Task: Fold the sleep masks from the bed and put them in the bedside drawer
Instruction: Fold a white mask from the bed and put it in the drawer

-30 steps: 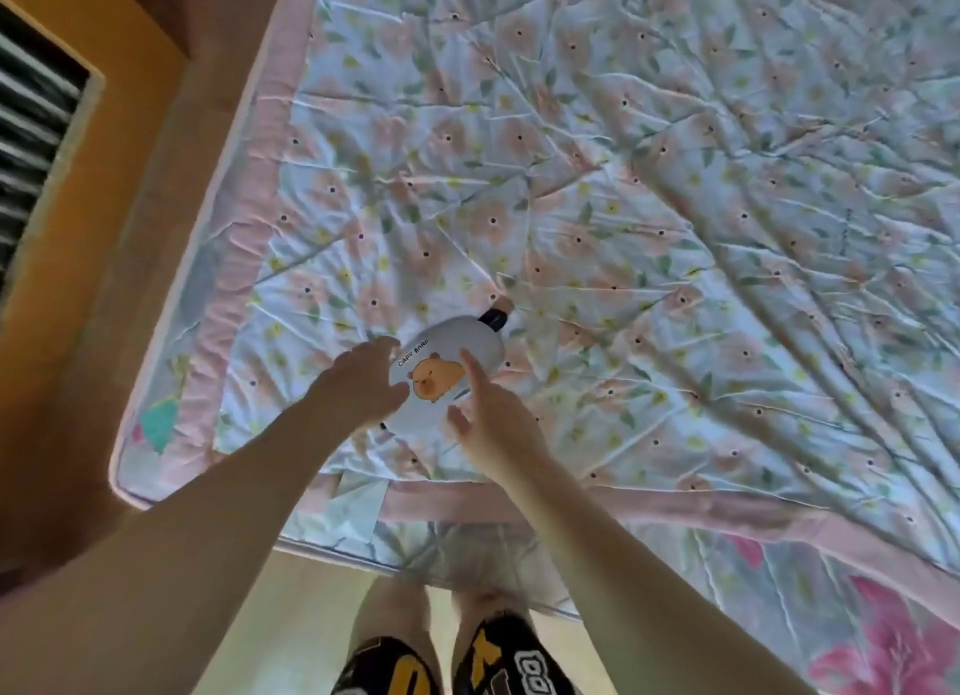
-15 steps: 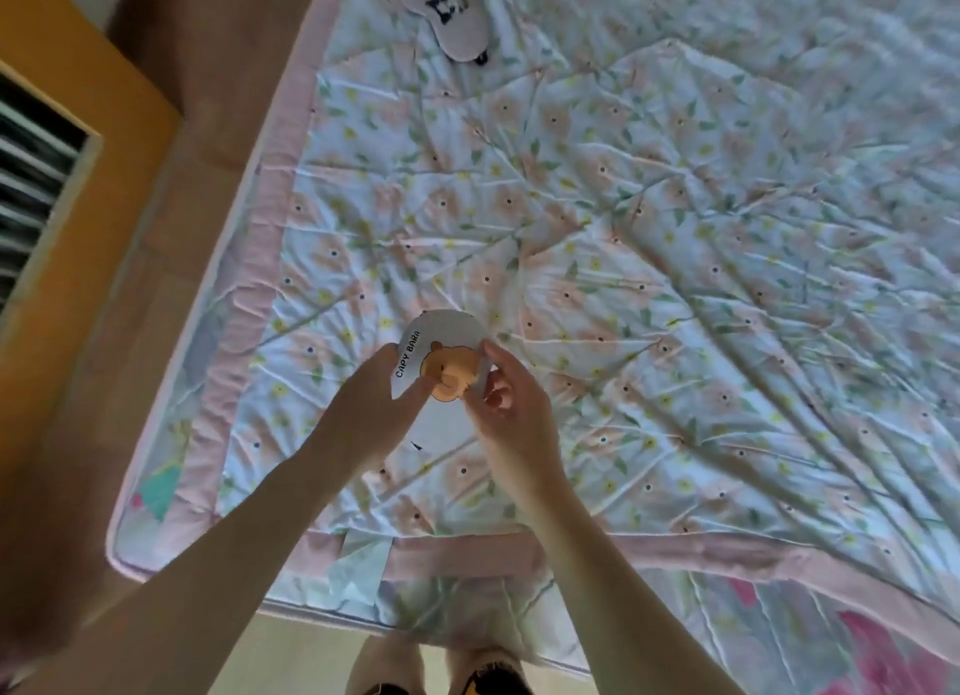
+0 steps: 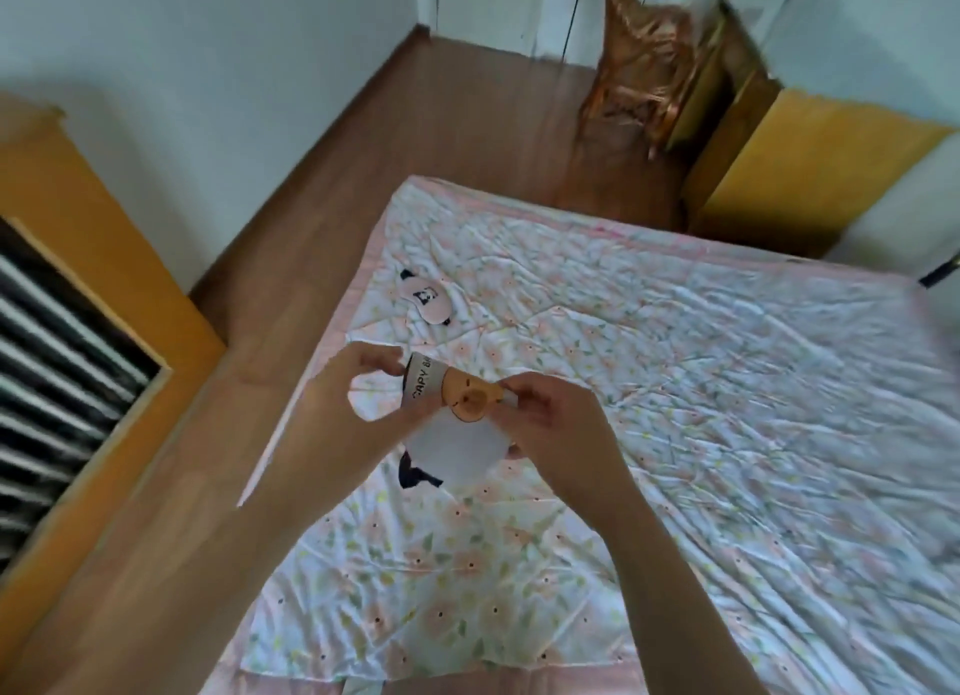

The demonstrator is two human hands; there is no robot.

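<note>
Capybara mask (image 3: 452,419) above bed (image 3: 675,382), between both hands; panda mask (image 3: 425,303) behind, on bed.

"CAPY B…" in black letters on white sleep mask (image 3: 457,434), rest hidden

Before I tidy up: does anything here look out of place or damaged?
Nothing looks damaged. Both hands, left hand and right hand, hold the white mask above the rumpled quilt. A pink mask lies unfolded near the bed's edge.
</note>
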